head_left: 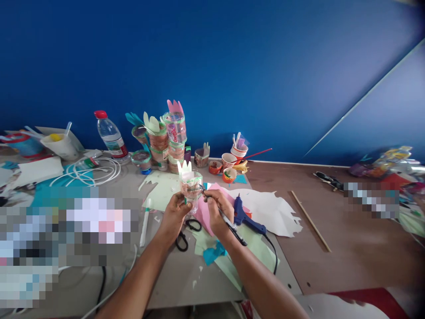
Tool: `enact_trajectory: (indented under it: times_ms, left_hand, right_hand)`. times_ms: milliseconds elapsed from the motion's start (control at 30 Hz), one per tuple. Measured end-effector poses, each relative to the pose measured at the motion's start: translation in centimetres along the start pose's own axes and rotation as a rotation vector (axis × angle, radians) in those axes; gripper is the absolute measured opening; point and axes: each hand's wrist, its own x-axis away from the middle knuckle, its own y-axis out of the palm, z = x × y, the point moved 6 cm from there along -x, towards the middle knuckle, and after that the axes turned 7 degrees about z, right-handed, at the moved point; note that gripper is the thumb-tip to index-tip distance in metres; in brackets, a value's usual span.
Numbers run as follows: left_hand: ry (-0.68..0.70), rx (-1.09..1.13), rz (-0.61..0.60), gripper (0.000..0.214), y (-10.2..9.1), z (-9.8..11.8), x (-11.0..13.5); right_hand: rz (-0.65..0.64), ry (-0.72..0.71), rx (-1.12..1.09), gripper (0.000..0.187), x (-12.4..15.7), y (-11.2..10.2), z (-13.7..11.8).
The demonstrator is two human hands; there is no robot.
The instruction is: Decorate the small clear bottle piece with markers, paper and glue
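My left hand (pixel 175 214) is wrapped round a cut clear plastic bottle piece (pixel 191 188) with a pale green paper crown on top, held upright above the table. My right hand (pixel 217 212) pinches a thin black pen-like tool (pixel 229 225) whose tip touches the bottle's side. Black scissors (pixel 185 233) lie on the table just below my hands. A blue glue gun (pixel 244 216) rests on paper right of my right wrist.
Decorated bottle stacks (pixel 169 139), a water bottle (pixel 111 137), small paper cups (pixel 229 161) and white cables (pixel 89 173) stand behind. Paper scraps (pixel 265 212) lie around; a wooden stick (pixel 310 220) is to the right. Blue wall at back.
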Motion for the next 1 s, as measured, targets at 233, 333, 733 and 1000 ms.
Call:
enact_trajectory:
  times_ms: [233, 333, 733, 1000]
  left_hand:
    - [0.0, -0.014, -0.001, 0.043, 0.03, 0.13, 0.1]
    - [-0.004, -0.003, -0.003, 0.043, 0.1, 0.16, 0.13]
    - [-0.009, 0.008, 0.008, 0.045, 0.0, -0.07, -0.02]
    - [-0.007, 0.017, -0.008, 0.044, 0.04, -0.22, -0.05]
  right_hand:
    - [-0.014, -0.018, 0.016, 0.023, -0.02, 0.07, -0.18]
    - [-0.013, -0.029, 0.023, 0.023, -0.07, 0.07, -0.19]
    - [-0.001, -0.033, 0.047, 0.022, -0.02, 0.1, -0.3]
    - [-0.002, -0.029, 0.052, 0.022, -0.05, 0.08, 0.02]
